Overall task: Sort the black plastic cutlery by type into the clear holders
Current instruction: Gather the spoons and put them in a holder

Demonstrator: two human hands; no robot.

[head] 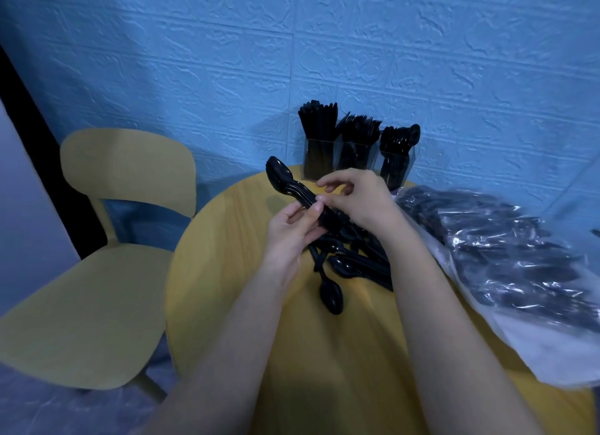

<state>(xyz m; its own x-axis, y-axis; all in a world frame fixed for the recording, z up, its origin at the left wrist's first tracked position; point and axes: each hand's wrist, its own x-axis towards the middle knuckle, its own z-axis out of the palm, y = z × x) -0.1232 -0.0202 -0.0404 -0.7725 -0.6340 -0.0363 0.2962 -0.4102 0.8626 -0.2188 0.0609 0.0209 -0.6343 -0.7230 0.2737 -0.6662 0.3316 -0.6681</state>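
Round yellow table (227, 272) as reference. Left hand (292, 230) grips a stack of black spoons (289, 181) above its centre, bowls pointing to the far edge. Right hand (357, 197) pinches the stack's handles, remaining fingers loosely curled. Loose cutlery pile (354, 262) lies below the hands. Three clear holders (357, 155) stand at the far edge, filled. Plastic bag (506, 259) on the right side.

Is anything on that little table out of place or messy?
Yes: loose spoons lie in a jumble mid-table, unsorted, and a crinkled plastic bag of cutlery sprawls over the table's right edge. The three clear holders stand upright and tidy.
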